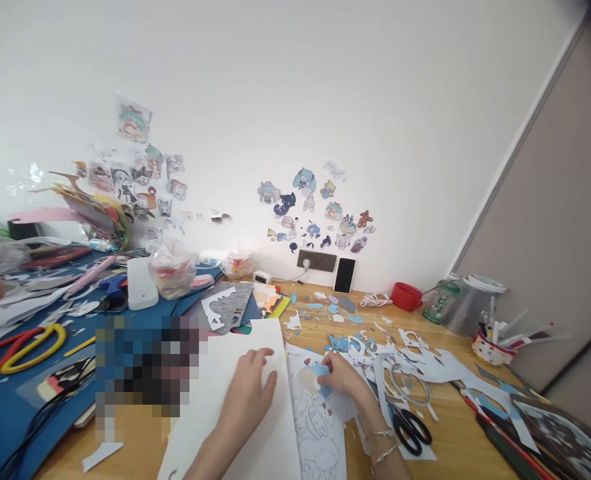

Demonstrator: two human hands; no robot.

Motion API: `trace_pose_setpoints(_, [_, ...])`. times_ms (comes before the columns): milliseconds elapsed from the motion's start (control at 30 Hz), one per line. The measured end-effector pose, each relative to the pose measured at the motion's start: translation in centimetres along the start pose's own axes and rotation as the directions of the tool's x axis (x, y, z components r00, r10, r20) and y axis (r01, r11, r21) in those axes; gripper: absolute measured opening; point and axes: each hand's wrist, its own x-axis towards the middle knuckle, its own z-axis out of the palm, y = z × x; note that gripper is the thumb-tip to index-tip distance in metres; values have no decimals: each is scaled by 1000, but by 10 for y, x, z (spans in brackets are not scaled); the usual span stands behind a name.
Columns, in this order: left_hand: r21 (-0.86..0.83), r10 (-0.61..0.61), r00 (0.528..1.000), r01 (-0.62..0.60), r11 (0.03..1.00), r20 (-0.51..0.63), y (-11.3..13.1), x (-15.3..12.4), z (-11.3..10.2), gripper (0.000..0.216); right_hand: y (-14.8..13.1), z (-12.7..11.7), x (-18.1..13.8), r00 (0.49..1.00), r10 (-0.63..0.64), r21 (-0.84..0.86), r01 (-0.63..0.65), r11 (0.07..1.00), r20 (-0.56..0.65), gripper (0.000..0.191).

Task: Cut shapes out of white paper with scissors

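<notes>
Bare left hand (pixel 245 387) spread, bare right hand (pixel 343 377) pinching; work judged part done

Clock face centred on the white line-drawn paper sheet (pixel 320 427), 12 toward the wall.

1. White flat wall (pixel 425 133), 12 o'clock: bears small coloured figure cutouts (pixel 304 179); possibly finished examples, unconfirmed.
2. Plain white paper sheet (pixel 280 427), 9 o'clock, just beside the drawing. Left hand above it, fingers loosely apart; contact cannot be told.
3. Line-drawn sheet: lower figures show outlines only, no coloured pieces on them. Judged as the portion left.
4. Layered multicoloured sheet stock (pixel 275 300), 11 o'clock: material remains.
5. White curling paper offcuts (pixel 415 340), 2 o'clock: much cutting evidently done.
6. Black-handled scissors (pixel 412 431), 3 o'clock, lying apart from both hands.
7. Pale-blue cut paper piece (pixel 317 369), at the drawing's 12 o'clock end: pinched between right thumb and fingertips, overlapping the upper figure. Whether fixed down: cannot tell.
8. Peach-toned patch (pixel 305 382) beside it, on the same figure. Estimate: upper figure begun, not complete.
</notes>
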Motion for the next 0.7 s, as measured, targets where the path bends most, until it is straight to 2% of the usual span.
trace_pose_setpoints(100, [-26,104,981,-101,995,166,20,42,28,15,5,1,7,999,-34,49,33,998,29,13])
trace_pose_setpoints(200, [-38,172,940,-168,985,293,30,71,55,22,9,3,10,996,-71,113,64,992,58,11])
trace_pose_setpoints(267, [-42,205,916,-203,978,346,30,78,68,24,11,2,10,994,-86,169,73,983,72,11])
trace_pose_setpoints(433, [-33,264,899,-270,962,349,15,71,80,26,14,1,11,992,-94,334,59,941,89,12])
trace_pose_setpoints(700, [-92,350,881,-339,936,319,3,67,80,25,19,4,17,999,8,498,-32,867,50,15])
